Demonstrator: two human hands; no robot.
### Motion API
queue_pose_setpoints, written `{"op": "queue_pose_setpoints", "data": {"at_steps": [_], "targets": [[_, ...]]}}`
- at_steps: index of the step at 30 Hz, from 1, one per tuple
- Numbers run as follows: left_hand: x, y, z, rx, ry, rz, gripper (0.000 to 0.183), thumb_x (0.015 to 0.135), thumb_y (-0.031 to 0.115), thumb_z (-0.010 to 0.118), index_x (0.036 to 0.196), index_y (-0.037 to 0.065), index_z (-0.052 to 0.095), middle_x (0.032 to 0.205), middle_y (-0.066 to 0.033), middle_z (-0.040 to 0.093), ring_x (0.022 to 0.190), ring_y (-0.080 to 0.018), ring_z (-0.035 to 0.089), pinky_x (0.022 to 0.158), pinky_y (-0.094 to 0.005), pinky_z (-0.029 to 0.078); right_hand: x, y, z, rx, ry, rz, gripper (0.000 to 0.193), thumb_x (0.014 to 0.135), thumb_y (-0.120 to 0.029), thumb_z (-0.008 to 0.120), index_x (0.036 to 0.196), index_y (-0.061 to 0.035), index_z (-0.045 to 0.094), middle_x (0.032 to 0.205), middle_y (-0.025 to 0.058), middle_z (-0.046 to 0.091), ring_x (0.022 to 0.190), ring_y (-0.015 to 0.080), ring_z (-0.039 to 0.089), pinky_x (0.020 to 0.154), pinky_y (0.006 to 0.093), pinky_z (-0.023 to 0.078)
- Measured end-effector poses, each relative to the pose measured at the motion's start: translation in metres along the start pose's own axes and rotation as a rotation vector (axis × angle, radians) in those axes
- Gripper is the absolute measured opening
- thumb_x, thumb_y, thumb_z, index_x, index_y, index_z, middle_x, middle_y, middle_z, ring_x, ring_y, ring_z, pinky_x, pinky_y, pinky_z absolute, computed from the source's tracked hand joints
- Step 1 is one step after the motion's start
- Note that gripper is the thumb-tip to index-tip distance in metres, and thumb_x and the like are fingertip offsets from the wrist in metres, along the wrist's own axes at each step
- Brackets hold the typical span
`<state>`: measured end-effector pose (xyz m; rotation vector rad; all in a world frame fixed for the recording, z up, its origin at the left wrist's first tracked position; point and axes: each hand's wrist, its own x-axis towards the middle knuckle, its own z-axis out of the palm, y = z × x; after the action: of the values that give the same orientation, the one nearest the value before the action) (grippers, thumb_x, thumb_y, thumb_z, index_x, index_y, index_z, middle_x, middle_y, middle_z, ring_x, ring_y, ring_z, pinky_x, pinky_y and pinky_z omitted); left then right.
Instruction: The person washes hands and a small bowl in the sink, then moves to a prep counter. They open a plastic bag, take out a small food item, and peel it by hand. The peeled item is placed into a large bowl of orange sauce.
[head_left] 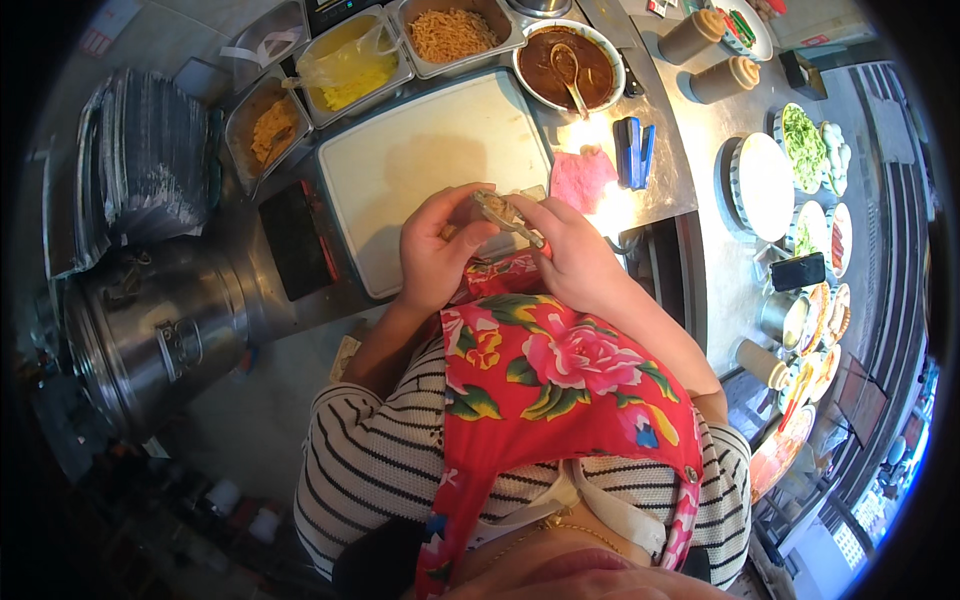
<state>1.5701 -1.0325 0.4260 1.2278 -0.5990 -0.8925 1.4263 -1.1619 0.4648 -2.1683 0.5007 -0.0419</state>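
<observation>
the left hand (440,245) and right hand (578,250) both pinch a brownish piece (503,213) in their fingers, at the board (385,160) on the desk (668,165).

The left hand (440,245) is held over the near part of the white board (370,150), its fingers (456,206) curled inward and its thumb laid toward the right hand (580,250). The latter is held at the board's near right corner, its fingers bent and directed leftward. The two sets of fingertips are brought close together, pinched. Both elbows are bent; the bare left forearm (388,342) and right forearm (655,325) are angled inward toward the board.
</observation>
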Motion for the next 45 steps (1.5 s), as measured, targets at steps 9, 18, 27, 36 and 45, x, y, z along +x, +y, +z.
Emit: {"op": "queue_pose_setpoints", "data": {"at_steps": [9, 18, 27, 36, 45], "targets": [[-0.007, -0.007, 0.002, -0.046, 0.049, -0.047, 0.033, 0.087, -0.001, 0.064, 0.119, -0.002, 0.057, 0.094, -0.0024, 0.062, 0.075, -0.0053, 0.054, 0.066, -0.0195, 0.045, -0.002, 0.008, 0.008, -0.040, 0.025, -0.007, 0.055, 0.077, 0.000, 0.056, 0.131, -0.0077, 0.049, 0.091, 0.0196, 0.057, 0.088, 0.0381, 0.059, 0.076, 0.0435, 0.049], [-0.012, -0.015, 0.005, -0.086, 0.078, -0.045, 0.032, 0.089, 0.000, 0.061, 0.120, -0.003, 0.056, 0.093, -0.0032, 0.062, 0.073, -0.0064, 0.054, 0.066, -0.0200, 0.046, -0.003, 0.013, 0.012, -0.058, 0.004, -0.020, 0.053, 0.079, -0.003, 0.057, 0.131, -0.0089, 0.050, 0.091, 0.0187, 0.057, 0.086, 0.0378, 0.059, 0.075, 0.0443, 0.049], [-0.005, -0.019, 0.002, -0.228, 0.042, -0.133, 0.036, 0.088, -0.002, 0.062, 0.123, -0.003, 0.051, 0.097, -0.0064, 0.063, 0.078, -0.0087, 0.058, 0.070, -0.0219, 0.048, -0.002, 0.008, 0.006, -0.112, 0.023, -0.006, 0.066, 0.077, 0.001, 0.062, 0.139, -0.0068, 0.041, 0.112, 0.0212, 0.058, 0.102, 0.0400, 0.057, 0.086, 0.0418, 0.048], [-0.005, -0.020, -0.004, -0.135, 0.004, -0.136, 0.040, 0.080, -0.009, 0.067, 0.117, -0.005, 0.050, 0.108, -0.0121, 0.065, 0.099, -0.0152, 0.063, 0.083, -0.0253, 0.052, -0.002, 0.007, 0.002, -0.299, 0.063, -0.107, 0.067, 0.075, 0.000, 0.064, 0.137, -0.0030, 0.041, 0.126, 0.0177, 0.053, 0.120, 0.0364, 0.047, 0.101, 0.0444, 0.038], [-0.003, -0.021, -0.011, 0.083, 0.029, -0.148, 0.031, 0.080, -0.006, 0.070, 0.107, -0.004, 0.056, 0.098, -0.0088, 0.068, 0.087, -0.0106, 0.064, 0.074, -0.0226, 0.052, -0.003, 0.000, -0.005, -0.369, -0.060, 0.017, 0.065, 0.077, -0.004, 0.062, 0.138, -0.0021, 0.040, 0.131, 0.0173, 0.050, 0.121, 0.0352, 0.047, 0.103, 0.0439, 0.035]]}}
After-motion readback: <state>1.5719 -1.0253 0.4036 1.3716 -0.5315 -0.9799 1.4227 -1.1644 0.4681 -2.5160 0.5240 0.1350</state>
